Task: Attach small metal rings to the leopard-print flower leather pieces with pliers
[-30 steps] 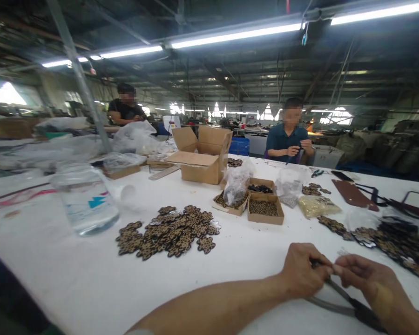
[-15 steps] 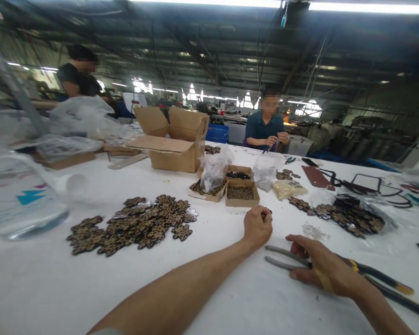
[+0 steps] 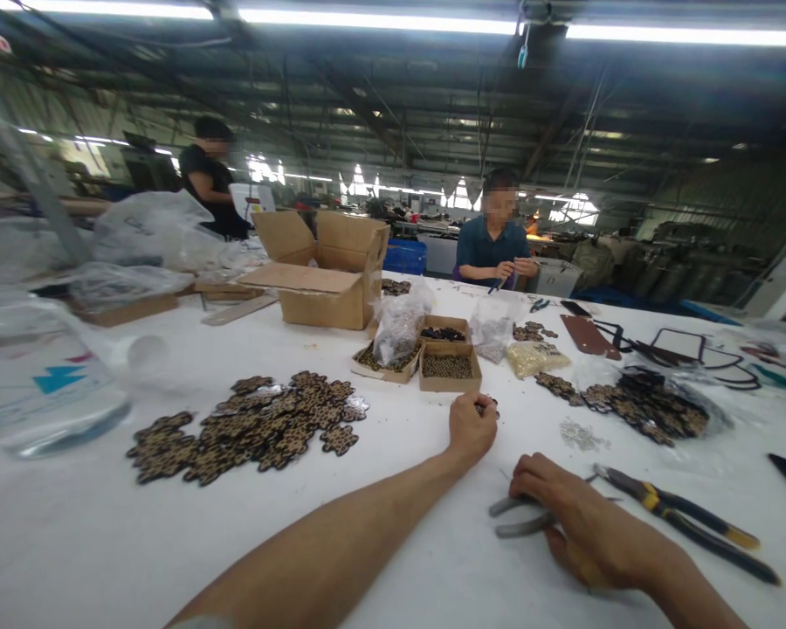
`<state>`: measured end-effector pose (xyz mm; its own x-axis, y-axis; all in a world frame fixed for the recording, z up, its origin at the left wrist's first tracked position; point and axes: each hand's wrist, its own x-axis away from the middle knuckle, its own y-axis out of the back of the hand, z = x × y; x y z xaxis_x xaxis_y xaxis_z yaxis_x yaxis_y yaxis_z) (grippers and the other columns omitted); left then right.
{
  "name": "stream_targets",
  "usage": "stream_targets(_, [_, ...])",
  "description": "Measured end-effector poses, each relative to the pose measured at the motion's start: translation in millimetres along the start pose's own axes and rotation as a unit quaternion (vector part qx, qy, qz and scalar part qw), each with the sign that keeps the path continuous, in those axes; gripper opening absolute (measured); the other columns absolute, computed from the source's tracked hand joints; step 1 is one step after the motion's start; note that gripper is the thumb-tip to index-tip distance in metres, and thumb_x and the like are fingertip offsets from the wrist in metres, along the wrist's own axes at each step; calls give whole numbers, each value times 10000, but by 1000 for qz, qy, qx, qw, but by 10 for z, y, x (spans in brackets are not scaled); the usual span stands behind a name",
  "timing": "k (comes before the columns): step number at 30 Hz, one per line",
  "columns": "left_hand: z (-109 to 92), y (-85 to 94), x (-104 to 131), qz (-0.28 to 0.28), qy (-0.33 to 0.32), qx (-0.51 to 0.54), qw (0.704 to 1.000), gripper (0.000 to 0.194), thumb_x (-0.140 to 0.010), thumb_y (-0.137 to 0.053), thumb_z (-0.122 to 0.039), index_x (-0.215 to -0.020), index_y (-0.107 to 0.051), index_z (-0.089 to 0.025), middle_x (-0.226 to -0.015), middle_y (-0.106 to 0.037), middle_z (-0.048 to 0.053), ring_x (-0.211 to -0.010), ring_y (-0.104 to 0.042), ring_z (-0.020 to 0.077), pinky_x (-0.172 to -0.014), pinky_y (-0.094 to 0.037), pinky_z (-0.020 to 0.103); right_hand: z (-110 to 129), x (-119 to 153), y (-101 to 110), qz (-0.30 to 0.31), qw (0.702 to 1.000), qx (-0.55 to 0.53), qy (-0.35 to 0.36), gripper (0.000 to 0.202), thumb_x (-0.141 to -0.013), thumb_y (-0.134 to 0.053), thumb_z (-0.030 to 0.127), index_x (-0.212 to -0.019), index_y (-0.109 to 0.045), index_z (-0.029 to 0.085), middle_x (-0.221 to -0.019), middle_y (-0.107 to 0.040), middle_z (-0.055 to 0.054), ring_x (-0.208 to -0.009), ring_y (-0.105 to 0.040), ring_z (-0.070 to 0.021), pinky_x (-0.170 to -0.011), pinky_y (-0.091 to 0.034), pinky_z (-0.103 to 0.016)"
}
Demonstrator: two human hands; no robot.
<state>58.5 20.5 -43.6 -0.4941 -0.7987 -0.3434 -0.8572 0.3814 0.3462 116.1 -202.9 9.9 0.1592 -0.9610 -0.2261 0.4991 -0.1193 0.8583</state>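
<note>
My left hand (image 3: 472, 428) is closed in a pinch on a small leopard-print patch (image 3: 490, 405), of which only a dark edge shows past the fingers. To its right, my right hand (image 3: 567, 520) is curled around grey-handled pliers (image 3: 522, 528); the two handles stick out to the left of the fingers, and the middle of the tool is hidden. Yellow-and-black pliers (image 3: 685, 520) lie on the white table (image 3: 393, 577) just right of that hand. A scatter of small silvery pieces (image 3: 582, 434) lies beyond it.
A heap of leopard-print patches (image 3: 255, 428) lies at left, another pile (image 3: 655, 406) at right. Small boxes of brass-coloured studs (image 3: 446, 367) and a large carton (image 3: 320, 297) stand farther back. A clear plastic container (image 3: 45, 384) is at far left. A co-worker (image 3: 494, 240) sits opposite.
My right hand has drawn closer, its fingers closing around the grey-handled pliers, which have shifted slightly nearer. My left hand keeps its pinch. The view has tilted slightly; the person at back left has moved right.
</note>
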Motion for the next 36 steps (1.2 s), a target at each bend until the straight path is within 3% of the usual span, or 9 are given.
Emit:
stream_targets(8, [-29,1,-24,17,14,30,999,97,-765,-638,-171,-761,-731,-145,-729,-726,53,-713,-650,158,-710,-489,273,327,-108,71,69,997,-10,-22,563,-607,-488,-35,-1108,-583,205,-1125,-527,-66,-1025,-509,-229,-920,-437,-393])
stream_targets(14, [-34,32,-32,8,28,55,998,94,-748,-676,-190,-776,-743,-130,-726,-733,60,-689,-651,150,-690,-499,265,404,-188,-20,31,999,-13,-24,376,-695,-466,-23,-930,-632,221,-1059,-562,-50,-986,-527,-223,-847,-433,-366])
stream_targets(18, [-12,49,-42,-11,55,71,996,124,-748,-679,-205,-795,-750,-115,-720,-735,75,-632,-643,144,-610,-495,248,301,-206,-156,-73,979,64,-180,165,-874,-537,256,-1020,-606,220,-1070,-571,-99,-957,-576,-268,-793,-457,-389])
stream_targets(21, [4,45,-38,-19,63,85,994,123,-740,-677,-196,-798,-753,-119,-710,-734,73,-616,-645,141,-585,-493,239,275,-239,-286,-74,931,158,-321,430,-855,-557,574,-1050,-587,192,-1007,-589,-136,-898,-618,-333,-746,-448,-425])
stream_targets(25, [15,26,-24,-22,62,97,993,96,-715,-682,-179,-761,-752,-132,-724,-738,68,-664,-661,145,-637,-510,245,345,-301,-386,-30,919,156,-362,385,-843,-540,443,-1094,-561,151,-970,-615,-150,-867,-660,-330,-748,-434,-409])
stream_targets(29, [24,30,-26,-34,69,98,992,81,-702,-676,-168,-736,-741,-132,-729,-736,68,-674,-660,147,-655,-512,251,317,-307,-334,-34,908,156,-388,263,-717,-611,324,-930,-573,175,-925,-648,-156,-892,-662,-347,-747,-423,-402])
stream_targets(32, [35,45,-41,-48,78,93,991,84,-700,-681,-185,-734,-737,-132,-724,-731,66,-655,-650,147,-642,-506,255,81,-222,-203,-67,903,74,-419,226,-672,-635,319,-848,-596,183,-861,-670,-140,-853,-651,-327,-722,-425,-393])
stream_targets(34, [40,53,-53,-54,83,90,991,94,-707,-676,-198,-738,-735,-132,-704,-722,61,-630,-639,145,-629,-499,256,-135,-143,-103,-92,885,-97,-446,212,-669,-626,330,-818,-616,179,-762,-659,-101,-735,-634,-273,-642,-433,-362])
stream_targets(36, [41,55,-61,-55,85,88,991,100,-712,-666,-197,-745,-734,-131,-693,-718,57,-612,-628,141,-623,-492,256,-324,-80,-27,-113,823,-343,-439,212,-663,-612,326,-798,-629,164,-690,-628,-66,-629,-599,-220,-549,-434,-325])
